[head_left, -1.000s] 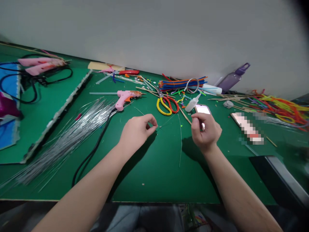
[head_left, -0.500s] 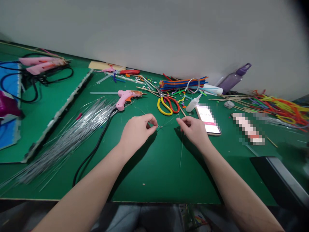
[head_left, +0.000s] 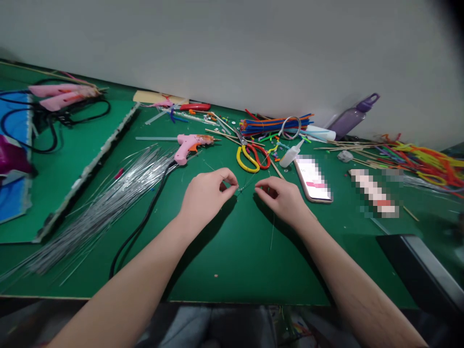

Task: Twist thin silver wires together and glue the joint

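Observation:
Pinched between the thumb and forefinger of my left hand [head_left: 210,193] is a small crossing of thin metal wires [head_left: 240,190]. Fine strands stick out from it past the fingertips, toward the upper right. My right hand [head_left: 282,198] is close by on the right, its thumb and forefinger drawn together near those strands. What its fingertips hold, if anything, is too fine to make out. Below the right hand a thin wire [head_left: 271,234] runs down over the green table [head_left: 232,261]. Left of my hands lies a bundle of silvery wires [head_left: 108,208].
A pink glue gun [head_left: 188,147], scissors [head_left: 248,162] with yellow and red handles, a white squeeze bottle [head_left: 290,155] and a phone [head_left: 312,181] lie beyond my hands. Pipe cleaners [head_left: 275,124] are at the back. A black cord [head_left: 143,224] crosses the left side.
My right hand has moved left, closer to the left fingertips and the wire crossing. My left hand has stayed nearly still, keeping its pinch.

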{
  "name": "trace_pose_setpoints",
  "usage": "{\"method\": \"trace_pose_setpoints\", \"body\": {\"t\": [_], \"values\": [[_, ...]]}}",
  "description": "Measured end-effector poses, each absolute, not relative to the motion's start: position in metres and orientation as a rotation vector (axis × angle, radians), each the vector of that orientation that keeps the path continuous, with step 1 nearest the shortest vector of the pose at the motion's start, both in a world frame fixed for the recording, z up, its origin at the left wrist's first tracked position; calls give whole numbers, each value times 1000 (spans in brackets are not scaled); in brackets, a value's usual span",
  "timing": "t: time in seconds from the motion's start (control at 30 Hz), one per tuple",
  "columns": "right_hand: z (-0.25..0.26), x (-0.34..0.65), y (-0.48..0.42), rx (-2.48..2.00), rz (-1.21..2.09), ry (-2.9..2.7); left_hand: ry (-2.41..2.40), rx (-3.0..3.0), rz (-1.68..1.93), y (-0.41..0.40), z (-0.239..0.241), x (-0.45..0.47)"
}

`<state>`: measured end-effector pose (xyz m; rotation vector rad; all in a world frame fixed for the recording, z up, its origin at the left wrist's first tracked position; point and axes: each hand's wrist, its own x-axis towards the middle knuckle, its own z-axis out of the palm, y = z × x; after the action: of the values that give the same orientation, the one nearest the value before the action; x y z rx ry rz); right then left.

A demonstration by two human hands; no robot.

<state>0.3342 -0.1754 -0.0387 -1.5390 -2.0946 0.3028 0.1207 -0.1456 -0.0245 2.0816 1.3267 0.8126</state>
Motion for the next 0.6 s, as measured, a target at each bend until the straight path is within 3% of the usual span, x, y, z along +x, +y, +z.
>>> {"method": "trace_pose_setpoints", "body": {"t": [0.6], "values": [[-43,337,-175,-1481,113,-2126,1298,2038,1096,-147,-26,122]]}}
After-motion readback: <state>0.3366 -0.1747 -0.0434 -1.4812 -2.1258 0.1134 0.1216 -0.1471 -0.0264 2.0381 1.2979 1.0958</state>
